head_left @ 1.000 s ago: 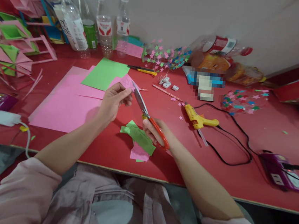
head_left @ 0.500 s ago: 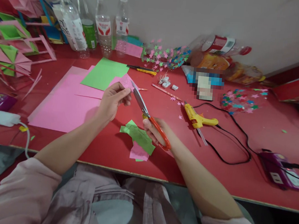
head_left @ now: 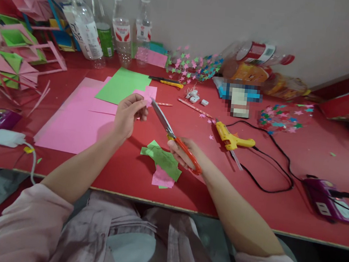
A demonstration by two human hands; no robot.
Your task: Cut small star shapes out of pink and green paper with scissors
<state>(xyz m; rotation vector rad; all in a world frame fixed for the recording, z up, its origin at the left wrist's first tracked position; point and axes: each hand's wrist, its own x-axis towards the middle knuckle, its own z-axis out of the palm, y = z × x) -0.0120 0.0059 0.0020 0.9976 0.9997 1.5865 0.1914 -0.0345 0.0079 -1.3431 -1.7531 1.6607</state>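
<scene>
My left hand [head_left: 129, 113] pinches a small piece of pink paper [head_left: 150, 94] above the table. In my right hand [head_left: 181, 153] are scissors [head_left: 167, 126] with orange handles, their blades pointing up and left. The blade tips are at the lower edge of the pink piece; whether they touch it I cannot tell. Below the scissors lies a loose heap of green paper scraps [head_left: 163, 161] with a pink scrap [head_left: 161, 177] under it. Left of my left hand are large pink sheets [head_left: 71, 117] with a green sheet [head_left: 121, 85] on top.
A yellow glue gun [head_left: 232, 138] with a black cord lies to the right, near a striped pencil [head_left: 194, 108] and a cutter knife [head_left: 169, 83]. Plastic bottles [head_left: 121, 33] stand along the wall. Purple power strips [head_left: 325, 199] sit at both sides; folded paper crafts [head_left: 13, 70] fill the left.
My left hand has moved slightly left with the pink paper, which is now turned more upright and flat to view. The scissors remain almost in the same place.
</scene>
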